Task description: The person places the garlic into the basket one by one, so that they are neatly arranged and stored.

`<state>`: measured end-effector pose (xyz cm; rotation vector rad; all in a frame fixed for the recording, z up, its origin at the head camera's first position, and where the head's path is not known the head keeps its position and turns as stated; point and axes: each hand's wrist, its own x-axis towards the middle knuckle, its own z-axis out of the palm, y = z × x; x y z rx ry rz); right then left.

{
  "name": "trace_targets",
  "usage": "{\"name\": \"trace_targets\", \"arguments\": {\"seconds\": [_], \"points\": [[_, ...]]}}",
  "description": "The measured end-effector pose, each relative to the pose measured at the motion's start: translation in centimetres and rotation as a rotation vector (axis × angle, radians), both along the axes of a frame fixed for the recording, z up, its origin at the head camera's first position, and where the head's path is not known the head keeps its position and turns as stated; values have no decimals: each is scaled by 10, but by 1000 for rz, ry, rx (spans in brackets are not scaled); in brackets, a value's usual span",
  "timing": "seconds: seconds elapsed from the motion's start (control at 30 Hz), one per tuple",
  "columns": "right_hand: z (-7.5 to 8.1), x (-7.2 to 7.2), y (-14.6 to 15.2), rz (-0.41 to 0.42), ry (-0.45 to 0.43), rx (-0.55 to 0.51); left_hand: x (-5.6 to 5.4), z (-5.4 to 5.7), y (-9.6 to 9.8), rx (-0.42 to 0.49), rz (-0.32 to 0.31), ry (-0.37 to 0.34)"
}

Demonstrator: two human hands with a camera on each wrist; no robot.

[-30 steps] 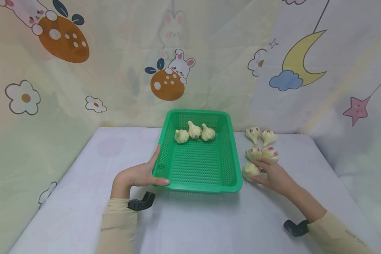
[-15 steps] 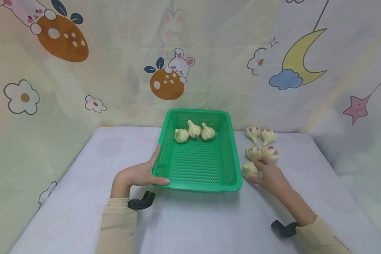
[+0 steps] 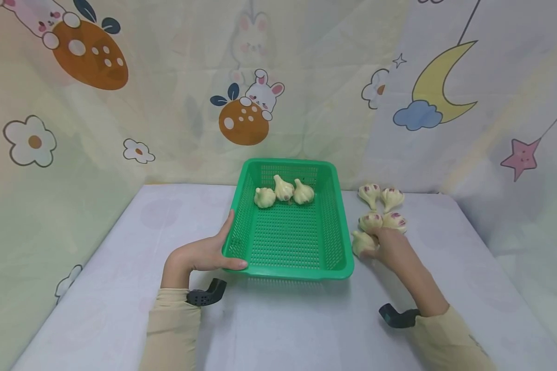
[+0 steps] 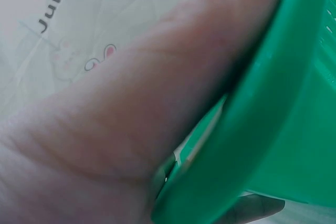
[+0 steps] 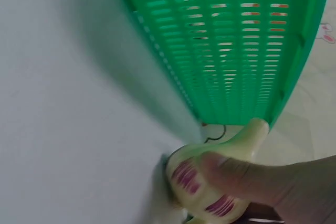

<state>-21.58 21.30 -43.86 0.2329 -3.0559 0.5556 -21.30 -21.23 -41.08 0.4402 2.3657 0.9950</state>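
Observation:
A green plastic basket (image 3: 297, 273) stands on the table, with three garlic bulbs (image 3: 283, 189) near its far end. My left hand (image 3: 201, 256) grips the basket's near left corner, thumb along the front rim; in the left wrist view a fingertip (image 4: 257, 206) shows below the rim. Just right of the basket, my right hand (image 3: 392, 250) holds a pale garlic bulb (image 3: 362, 243) between thumb and fingers. Purple streaks mark this bulb in the right wrist view, where its stem points up toward the basket wall (image 5: 226, 77) and the thumb (image 5: 226, 171) presses its side.
Beyond my right hand lie several more purple-streaked garlic bulbs (image 3: 369, 195) in a cluster. The white-covered table (image 3: 278, 330) ends at a patterned cloth backdrop (image 3: 325, 93). A black wrist device (image 3: 399, 317) sits on each forearm.
My right wrist and forearm have swung left. The garlic bulb in my right hand has shifted slightly left and tilted toward the basket. Left hand and basket have stayed put.

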Motion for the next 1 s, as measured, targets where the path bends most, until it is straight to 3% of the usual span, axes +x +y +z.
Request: {"name": "trace_targets", "arguments": {"seconds": [0.53,1.0], "points": [[23,-14,-5,-12,-197,29,0,1,0,-30,5,4],[31,-24,-6,-101,-397,11,0,1,0,-12,8,-5]]}}
